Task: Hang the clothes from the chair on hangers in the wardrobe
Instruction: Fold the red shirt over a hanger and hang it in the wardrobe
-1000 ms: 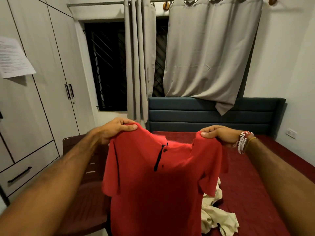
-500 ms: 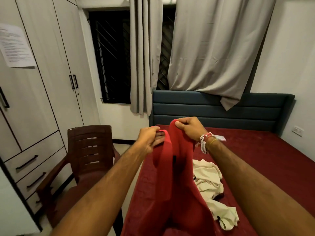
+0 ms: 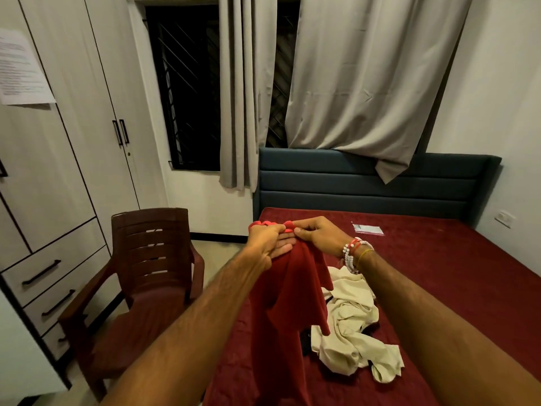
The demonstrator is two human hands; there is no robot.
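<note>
Both hands are up over the near edge of the bed with a dark red cover [image 3: 439, 273]. The left hand [image 3: 268, 244] and right hand [image 3: 317, 237] touch each other, and each pinches the top edge of the red soft-fabric shirt [image 3: 292, 288] in curled fingers. The shirt hangs doubled lengthwise, with its lower part out of view below.

The cream crumpled cloth garment [image 3: 351, 326] lies on the bed, just beside the hanging shirt. The dark brown slatted plastic chair [image 3: 149, 259] carries no clothes that I can see. The pale grey wooden wardrobe [image 3: 73, 142] has its doors closed. No hanger is in view.

Risks, as I judge them:
- The pinch is narrow and holds only bunched fabric, so a layer could slip out if one hand lets go to open a door.
- The doubled shirt could crease or go onto a hanger twisted.
- The trailing hem could snag the chair arm on the way across.
- The cream garment could get overlooked on the bed.
</note>
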